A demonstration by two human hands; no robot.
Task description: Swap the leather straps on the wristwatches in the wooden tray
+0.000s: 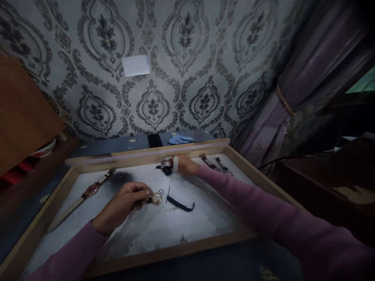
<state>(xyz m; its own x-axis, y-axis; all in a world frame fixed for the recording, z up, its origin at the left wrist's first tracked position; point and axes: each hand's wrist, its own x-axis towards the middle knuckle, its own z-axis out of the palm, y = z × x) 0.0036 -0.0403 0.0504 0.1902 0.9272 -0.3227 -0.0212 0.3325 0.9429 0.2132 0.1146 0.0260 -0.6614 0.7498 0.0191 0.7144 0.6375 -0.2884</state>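
Note:
My left hand (131, 197) is closed in a pinch on a small gold-rimmed watch (156, 198), holding it by a short dark strap piece at its left side. Just right of it, a detached black watch strap (181, 203) lies curved on the white bottom of the wooden tray (140, 249). A small dark ring (161, 191) is beside the watch. Near the tray's back wall, my right hand (186, 164) has its fingers closed around a pale looped band (175, 164). Dark pieces (166, 170) sit against that band; their kind is unclear and the fingertips are partly hidden.
A brown-faced watch (91, 190) with a long strap lies at the tray's left. Two more watches (208, 160) rest at the back right. Behind the tray are a black phone (155, 140) and a blue cloth (180, 139). A purple curtain (272, 113) hangs right.

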